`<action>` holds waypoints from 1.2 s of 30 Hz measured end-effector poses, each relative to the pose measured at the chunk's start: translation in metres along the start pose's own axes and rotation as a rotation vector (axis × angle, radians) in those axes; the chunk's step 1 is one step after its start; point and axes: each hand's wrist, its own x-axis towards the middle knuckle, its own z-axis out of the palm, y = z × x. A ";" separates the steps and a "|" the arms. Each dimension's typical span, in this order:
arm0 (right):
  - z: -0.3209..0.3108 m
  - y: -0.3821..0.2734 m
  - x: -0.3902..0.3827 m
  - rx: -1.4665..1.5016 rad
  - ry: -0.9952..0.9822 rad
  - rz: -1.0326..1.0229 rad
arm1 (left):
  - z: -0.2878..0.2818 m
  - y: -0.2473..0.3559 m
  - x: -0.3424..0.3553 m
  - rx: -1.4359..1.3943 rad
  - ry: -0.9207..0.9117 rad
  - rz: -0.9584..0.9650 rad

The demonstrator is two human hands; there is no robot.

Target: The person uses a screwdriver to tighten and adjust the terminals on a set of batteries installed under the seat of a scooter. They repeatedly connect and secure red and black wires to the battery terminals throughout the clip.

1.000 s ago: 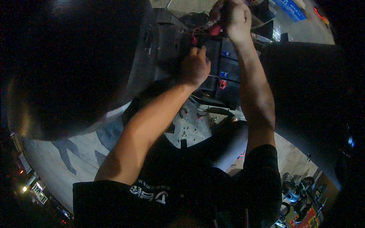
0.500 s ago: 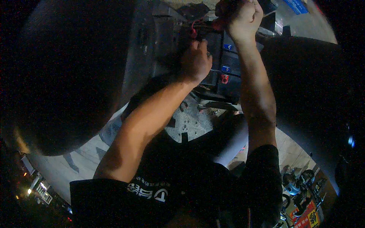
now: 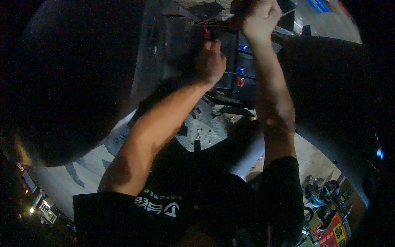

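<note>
My left hand (image 3: 212, 61) has its fingers closed at a small red connector with wires (image 3: 207, 33), over a black battery bay (image 3: 226, 80); what they grip is hidden. My right hand (image 3: 259, 18) is higher, at the top of the view, its fingers curled round something dark and reddish that I cannot make out. Between my forearms, dark battery blocks carry blue labels (image 3: 241, 71) and a red terminal cap (image 3: 241, 81). Below the bay lies a grey metal floorboard (image 3: 203, 129) with small dark parts on it.
Large black body panels (image 3: 70, 74) (image 3: 329, 94) flank me on both sides. A blue sign or board (image 3: 317, 5) is at top right. Parked bikes (image 3: 319, 197) and a red-and-yellow sign (image 3: 329, 230) are at lower right. Small lights (image 3: 32, 210) show at lower left.
Over the last second my left hand has moved slightly up, toward the red connector. My right hand has shifted a little up and right; its fingers stay curled.
</note>
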 end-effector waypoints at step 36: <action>-0.064 0.030 -0.086 -1.258 -0.988 0.286 | 0.002 -0.007 -0.001 -0.130 0.003 -0.037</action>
